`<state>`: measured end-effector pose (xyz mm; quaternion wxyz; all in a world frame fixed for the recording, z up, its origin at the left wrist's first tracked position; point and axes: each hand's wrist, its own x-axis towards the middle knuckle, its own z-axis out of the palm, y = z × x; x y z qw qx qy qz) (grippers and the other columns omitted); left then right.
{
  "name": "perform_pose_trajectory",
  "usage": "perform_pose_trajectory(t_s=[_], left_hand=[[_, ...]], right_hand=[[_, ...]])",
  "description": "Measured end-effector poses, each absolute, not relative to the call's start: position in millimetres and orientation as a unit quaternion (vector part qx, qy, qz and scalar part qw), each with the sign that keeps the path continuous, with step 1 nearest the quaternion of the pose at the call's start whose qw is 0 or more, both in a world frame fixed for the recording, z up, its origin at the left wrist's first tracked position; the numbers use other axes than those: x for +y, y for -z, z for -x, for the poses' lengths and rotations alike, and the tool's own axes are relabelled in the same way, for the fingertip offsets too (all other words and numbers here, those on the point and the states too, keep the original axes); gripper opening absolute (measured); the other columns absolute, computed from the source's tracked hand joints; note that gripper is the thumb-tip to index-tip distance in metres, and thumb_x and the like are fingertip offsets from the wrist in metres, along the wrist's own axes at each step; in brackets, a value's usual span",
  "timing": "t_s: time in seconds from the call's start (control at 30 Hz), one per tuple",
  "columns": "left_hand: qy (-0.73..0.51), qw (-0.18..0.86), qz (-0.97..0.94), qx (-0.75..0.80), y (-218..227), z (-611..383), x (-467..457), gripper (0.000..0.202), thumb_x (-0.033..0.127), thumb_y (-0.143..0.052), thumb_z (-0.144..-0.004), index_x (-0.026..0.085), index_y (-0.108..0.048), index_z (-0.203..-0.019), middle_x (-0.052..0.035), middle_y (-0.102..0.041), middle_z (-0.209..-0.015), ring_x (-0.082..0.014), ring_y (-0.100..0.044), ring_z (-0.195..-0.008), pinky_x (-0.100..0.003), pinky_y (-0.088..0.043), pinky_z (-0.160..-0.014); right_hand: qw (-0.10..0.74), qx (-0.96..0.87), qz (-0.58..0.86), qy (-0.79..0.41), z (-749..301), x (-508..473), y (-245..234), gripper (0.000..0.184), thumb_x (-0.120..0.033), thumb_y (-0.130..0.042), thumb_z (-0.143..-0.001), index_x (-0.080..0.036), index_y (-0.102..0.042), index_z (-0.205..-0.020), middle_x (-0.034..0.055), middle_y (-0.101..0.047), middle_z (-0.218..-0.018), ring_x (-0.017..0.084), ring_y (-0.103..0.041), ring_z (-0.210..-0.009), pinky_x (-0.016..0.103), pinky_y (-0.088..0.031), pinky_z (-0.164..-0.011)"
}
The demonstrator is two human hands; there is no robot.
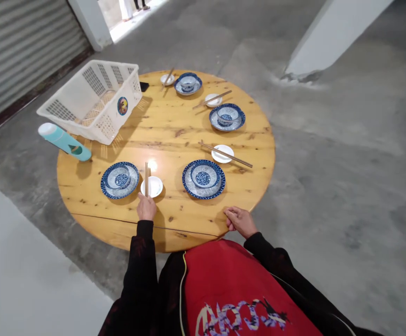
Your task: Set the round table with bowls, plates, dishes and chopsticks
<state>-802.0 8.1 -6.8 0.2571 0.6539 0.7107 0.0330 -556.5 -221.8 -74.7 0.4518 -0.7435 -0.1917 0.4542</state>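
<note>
My left hand [147, 207] is closed on the near ends of a pair of chopsticks [147, 179], which lie across the left side of a small white dish [156, 186]. To its left, a blue-patterned bowl [118, 178] sits on a blue-rimmed plate [120, 195]. Curled at the table's near right edge is my right hand [239, 221]; whether its fingers hold anything is hidden. Beyond it stands another bowl [204, 177] on a plate [204, 194]. Behind that, chopsticks [239, 160] rest across a white dish [221, 157].
On the round wooden table [168, 128], a white plastic basket [101, 116] stands far left beside a turquoise bottle [65, 142]. More place settings, including a plate [220, 127] and a white dish [168, 80], line the far side. A pillar [328, 42] rises beyond.
</note>
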Motion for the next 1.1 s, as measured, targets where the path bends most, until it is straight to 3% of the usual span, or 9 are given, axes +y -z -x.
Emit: perform_pose_trajectory(t_s=[0.13, 0.3, 0.43, 0.6, 0.73, 0.83, 1.0, 1.1], left_hand=[[-0.041, 0.237, -0.66, 0.711, 2, 809, -5, 0.053, 0.028, -0.039, -0.098, 0.002, -0.04, -0.145, -0.0307, -0.067, -0.122, -0.0392, -0.065, -0.116, -0.046, -0.046, -0.096], [-0.156, 0.259, -0.674, 0.674, 5, 809, -30, 0.043, 0.036, -0.05, -0.094, 0.017, -0.058, -0.132, -0.0133, -0.074, -0.102, -0.0292, -0.069, -0.1, -0.037, -0.049, -0.088], [-0.255, 0.421, -0.624, 0.607, 3, 789, -62, 0.038, 0.041, -0.056, -0.089, 0.019, -0.066, -0.118, 0.0008, -0.06, -0.066, -0.0168, -0.06, -0.062, -0.026, -0.047, -0.063], [-0.248, 0.659, -0.489, 0.515, -11, 737, -106, 0.047, 0.055, -0.061, -0.086, 0.012, -0.07, -0.103, 0.0098, -0.033, -0.046, -0.0067, -0.029, -0.038, -0.019, -0.024, -0.04], [-0.222, 0.738, -0.442, 0.46, -19, 680, -128, 0.055, 0.065, -0.065, -0.081, 0.012, -0.069, -0.095, 0.0105, -0.035, -0.044, -0.0041, -0.02, -0.035, -0.019, -0.014, -0.036], [-0.236, 0.76, -0.411, 0.445, -19, 632, -138, 0.057, 0.066, -0.066, -0.079, 0.012, -0.068, -0.097, 0.0082, -0.045, -0.049, -0.0029, -0.023, -0.035, -0.018, -0.016, -0.036], [-0.315, 0.747, -0.363, 0.46, -10, 555, -142, 0.042, 0.051, -0.067, -0.086, 0.009, -0.069, -0.096, 0.0005, -0.061, -0.065, -0.0035, -0.04, -0.042, -0.017, -0.031, -0.042], [-0.349, 0.73, -0.308, 0.501, 1, 514, -136, 0.03, 0.035, -0.057, -0.096, 0.008, -0.07, -0.095, -0.0067, -0.07, -0.078, -0.0064, -0.057, -0.056, -0.017, -0.044, -0.055]], right_hand=[[0.464, -0.188, 0.748, -0.436, 558, -221, 78, 0.032, -0.051, -0.062, -0.072, -0.02, -0.059, -0.076, -0.0043, -0.059, -0.046, 0.013, -0.053, -0.034, 0.022, -0.04, -0.036], [0.459, -0.202, 0.762, -0.408, 559, -219, 81, 0.029, -0.048, -0.061, -0.075, -0.019, -0.06, -0.077, -0.0044, -0.059, -0.046, 0.013, -0.052, -0.033, 0.022, -0.041, -0.037], [0.455, -0.193, 0.771, -0.401, 559, -217, 79, 0.027, -0.048, -0.059, -0.076, -0.021, -0.06, -0.075, -0.005, -0.058, -0.044, 0.013, -0.051, -0.033, 0.022, -0.038, -0.036], [0.465, -0.221, 0.755, -0.406, 556, -218, 83, 0.025, -0.047, -0.058, -0.078, -0.023, -0.059, -0.074, -0.0048, -0.059, -0.045, 0.013, -0.052, -0.033, 0.022, -0.038, -0.037], [0.484, -0.237, 0.698, -0.472, 549, -223, 87, 0.024, -0.047, -0.055, -0.079, -0.023, -0.059, -0.079, -0.0048, -0.061, -0.05, 0.012, -0.053, -0.034, 0.022, -0.041, -0.038], [0.483, -0.279, 0.652, -0.514, 525, -237, 83, 0.024, -0.044, -0.056, -0.078, -0.021, -0.061, -0.08, -0.0041, -0.063, -0.055, 0.012, -0.057, -0.038, 0.022, -0.045, -0.04], [0.508, -0.249, 0.701, -0.434, 433, -296, 68, 0.034, -0.051, -0.061, -0.075, -0.019, -0.068, -0.084, -0.0012, -0.065, -0.058, 0.013, -0.06, -0.045, 0.024, -0.051, -0.048], [0.525, -0.163, 0.734, -0.398, 376, -349, 68, 0.043, -0.059, -0.066, -0.068, -0.019, -0.067, -0.084, 0.001, -0.066, -0.059, 0.015, -0.062, -0.047, 0.027, -0.053, -0.048]])
